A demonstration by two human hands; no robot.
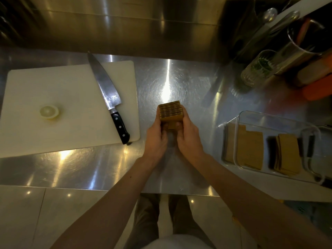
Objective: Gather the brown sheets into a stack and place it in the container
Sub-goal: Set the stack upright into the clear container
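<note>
A thick stack of brown sheets stands on edge on the steel counter, its ridged edges facing up. My left hand presses its left side and my right hand presses its right side, so both hold it between them. A clear rectangular container lies at the right of the counter, apart from my hands. Inside it lie more brown sheets in two flat piles.
A white cutting board lies at the left with a large black-handled knife and a pale round slice on it. Jars and a utensil holder crowd the back right corner. The counter's front edge runs just below my forearms.
</note>
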